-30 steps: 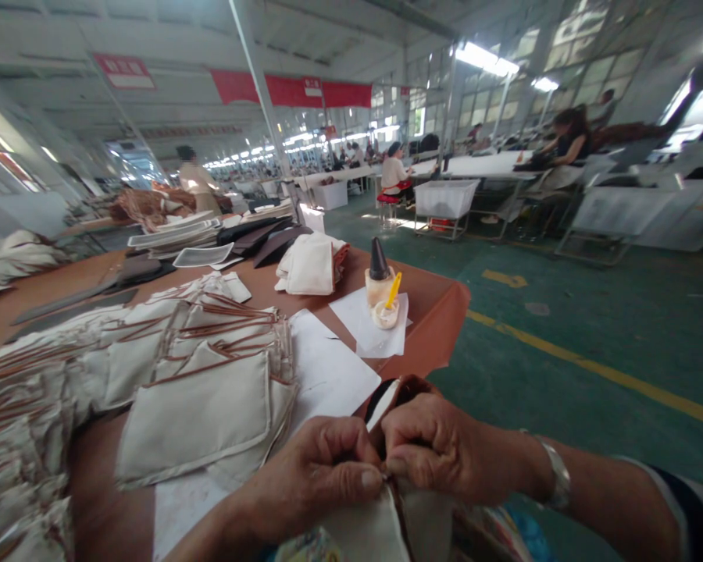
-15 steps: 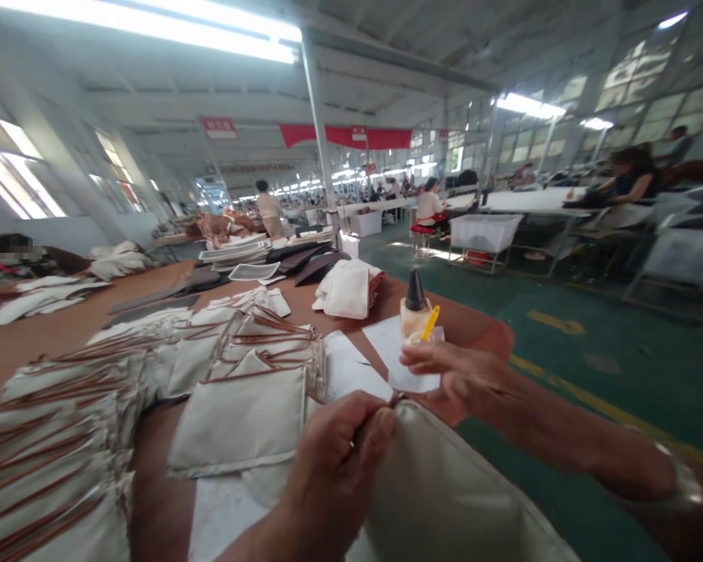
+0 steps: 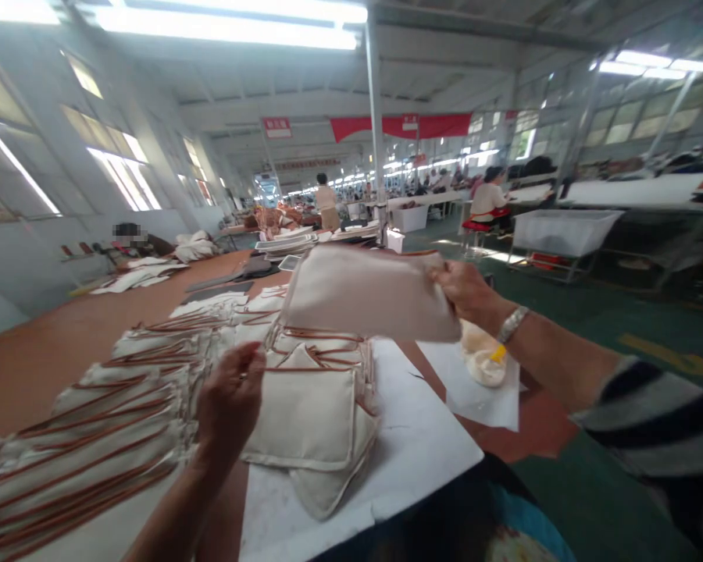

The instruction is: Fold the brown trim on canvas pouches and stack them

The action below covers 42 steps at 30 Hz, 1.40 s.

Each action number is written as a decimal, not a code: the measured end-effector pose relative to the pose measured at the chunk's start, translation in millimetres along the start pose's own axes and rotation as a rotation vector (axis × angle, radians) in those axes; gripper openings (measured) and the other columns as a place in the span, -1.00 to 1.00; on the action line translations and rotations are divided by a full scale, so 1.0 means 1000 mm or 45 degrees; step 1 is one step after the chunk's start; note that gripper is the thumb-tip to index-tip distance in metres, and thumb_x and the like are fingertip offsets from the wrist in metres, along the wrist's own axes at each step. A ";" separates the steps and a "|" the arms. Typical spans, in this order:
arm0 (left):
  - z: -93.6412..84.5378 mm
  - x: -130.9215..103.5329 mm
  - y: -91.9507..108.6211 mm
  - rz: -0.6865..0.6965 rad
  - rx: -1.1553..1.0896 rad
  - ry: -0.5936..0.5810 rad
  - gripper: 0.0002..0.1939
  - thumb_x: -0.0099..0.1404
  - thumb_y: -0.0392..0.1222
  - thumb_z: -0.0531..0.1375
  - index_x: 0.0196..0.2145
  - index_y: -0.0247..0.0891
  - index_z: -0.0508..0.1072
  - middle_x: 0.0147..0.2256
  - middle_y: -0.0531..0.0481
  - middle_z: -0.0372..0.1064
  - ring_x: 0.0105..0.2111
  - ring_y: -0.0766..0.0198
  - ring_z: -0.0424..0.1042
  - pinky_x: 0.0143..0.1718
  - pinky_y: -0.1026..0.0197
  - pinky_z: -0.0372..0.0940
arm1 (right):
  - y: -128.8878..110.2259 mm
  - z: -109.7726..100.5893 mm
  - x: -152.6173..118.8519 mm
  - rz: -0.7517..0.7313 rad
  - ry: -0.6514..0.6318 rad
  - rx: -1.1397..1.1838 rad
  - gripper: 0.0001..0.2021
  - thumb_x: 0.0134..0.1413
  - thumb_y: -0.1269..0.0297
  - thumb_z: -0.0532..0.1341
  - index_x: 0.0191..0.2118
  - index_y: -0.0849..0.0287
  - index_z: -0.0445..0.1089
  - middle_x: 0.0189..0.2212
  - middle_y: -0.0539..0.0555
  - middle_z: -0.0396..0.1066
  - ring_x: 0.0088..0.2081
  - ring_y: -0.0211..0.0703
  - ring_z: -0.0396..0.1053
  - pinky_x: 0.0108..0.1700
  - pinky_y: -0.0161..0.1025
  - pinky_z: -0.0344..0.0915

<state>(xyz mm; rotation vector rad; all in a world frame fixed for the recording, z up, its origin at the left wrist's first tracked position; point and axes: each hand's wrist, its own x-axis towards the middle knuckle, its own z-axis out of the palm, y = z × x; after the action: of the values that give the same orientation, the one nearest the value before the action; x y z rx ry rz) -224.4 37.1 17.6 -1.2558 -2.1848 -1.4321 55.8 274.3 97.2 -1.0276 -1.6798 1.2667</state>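
Head view shows a cream pouch (image 3: 366, 295) with brown piping held up in the air above the worktop (image 3: 47, 343), the right hand (image 3: 465, 290) pinching its far corner in a closed grip. Nearer, the left hand (image 3: 230, 398) hangs free over the heap of finished pouches (image 3: 169, 390), fingers loosely curled around nothing. Judging by this, the pouch is being carried across to the heap, so it needs lowering flat on top.

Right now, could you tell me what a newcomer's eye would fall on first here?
The cream fabric pouch held up at centre by the right hand. Below it, rows of brown-trimmed pouches spread leftward across the brown table, the left hand open above them.
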 end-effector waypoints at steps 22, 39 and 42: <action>0.022 -0.010 0.036 0.504 0.025 -1.153 -0.92 0.34 -0.20 0.13 -0.28 -0.23 0.39 -0.36 0.07 0.34 -0.35 0.28 0.33 -0.29 0.30 0.23 | 0.109 0.062 -0.143 -0.204 -0.349 0.110 -0.61 0.11 0.33 0.19 0.08 0.18 0.35 -0.04 0.16 0.46 -0.05 -0.09 0.44 -0.06 -0.16 0.42; -0.003 -0.079 0.165 0.272 -0.582 -1.651 -0.84 0.14 -0.41 0.10 -0.33 -0.27 0.41 -0.47 0.17 0.14 -0.43 0.37 0.10 -0.45 0.31 0.00 | 0.047 -0.014 -0.228 -0.306 -0.522 0.031 -0.85 0.23 0.23 0.15 -0.27 0.22 0.30 -0.41 -0.05 0.23 -0.40 -0.32 0.13 -0.38 -0.37 0.11; 0.017 -0.079 0.165 0.328 -0.594 -1.623 -0.80 0.02 -0.44 0.07 -0.39 -0.28 0.40 -0.50 0.18 0.07 -0.45 0.39 0.07 -0.46 0.30 -0.04 | 0.057 -0.023 -0.219 -0.640 -0.313 -0.317 -0.92 0.22 0.35 0.09 -0.30 0.19 0.28 -0.44 -0.03 0.27 -0.42 -0.29 0.19 -0.35 -0.33 0.12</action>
<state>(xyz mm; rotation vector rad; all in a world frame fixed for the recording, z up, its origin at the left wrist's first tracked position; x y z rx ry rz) -46.7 34.2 65.4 -3.1165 -2.0843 -1.1522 166.5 90.0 22.2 -0.5384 -2.1560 0.8913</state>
